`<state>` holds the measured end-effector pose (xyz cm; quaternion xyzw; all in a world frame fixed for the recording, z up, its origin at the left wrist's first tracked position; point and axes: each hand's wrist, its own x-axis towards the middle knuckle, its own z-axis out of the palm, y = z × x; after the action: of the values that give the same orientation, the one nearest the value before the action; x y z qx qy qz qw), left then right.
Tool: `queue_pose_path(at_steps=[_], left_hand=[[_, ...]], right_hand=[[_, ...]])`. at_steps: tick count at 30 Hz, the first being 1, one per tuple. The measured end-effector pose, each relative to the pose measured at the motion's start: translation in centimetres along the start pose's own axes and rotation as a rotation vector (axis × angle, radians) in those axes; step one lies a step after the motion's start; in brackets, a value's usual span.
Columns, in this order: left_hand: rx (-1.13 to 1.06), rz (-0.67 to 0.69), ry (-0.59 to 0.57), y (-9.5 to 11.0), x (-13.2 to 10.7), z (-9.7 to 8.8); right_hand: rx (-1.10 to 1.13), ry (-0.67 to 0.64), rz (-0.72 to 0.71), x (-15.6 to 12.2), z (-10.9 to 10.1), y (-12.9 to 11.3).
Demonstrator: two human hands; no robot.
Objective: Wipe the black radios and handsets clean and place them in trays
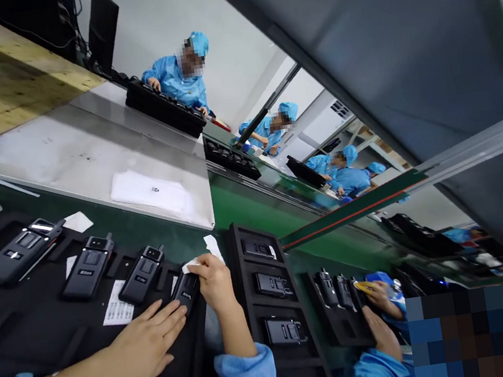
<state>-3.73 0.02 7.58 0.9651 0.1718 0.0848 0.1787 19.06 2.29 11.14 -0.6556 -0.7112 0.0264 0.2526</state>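
Note:
Several black handheld radios lie in recesses of a black foam tray (98, 335). My right hand (215, 281) pinches a crumpled white wipe (192, 265) against the top end of the rightmost radio (186, 292); whether it is cloth or paper I cannot tell. A loose end of the wipe sticks up behind the fingers. My left hand (147, 346) lies flat with fingers stretched out, its fingertips touching that radio's lower part. Just left of it rests another radio (142, 275) with a label on its back, and beside that a third radio (88, 267).
A printed white sheet (118, 304) lies on the tray. White papers (152, 193) rest on the grey board behind. Another foam tray (240, 277) with radios stands to the right. Farther right, a co-worker's hands (379, 314) work at a smaller tray. Co-workers in blue sit along the green line.

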Motion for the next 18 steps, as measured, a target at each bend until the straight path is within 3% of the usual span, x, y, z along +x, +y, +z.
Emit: queue_pose_path(at_steps=[8,12,18], left_hand=[[-0.014,0.004,-0.073,-0.1,-0.2,-1.1],[0.003,0.013,-0.064,-0.2,-0.2,-1.0],[-0.002,0.025,-0.023,-0.4,-0.2,-1.1]], right_hand=[[-0.008,0.098,0.067,-3.6,-1.0,-0.1],[-0.077,0.166,0.067,-2.1,-0.8,-0.8],[-0.085,0.08,-0.058,0.9,0.3,-1.2]])
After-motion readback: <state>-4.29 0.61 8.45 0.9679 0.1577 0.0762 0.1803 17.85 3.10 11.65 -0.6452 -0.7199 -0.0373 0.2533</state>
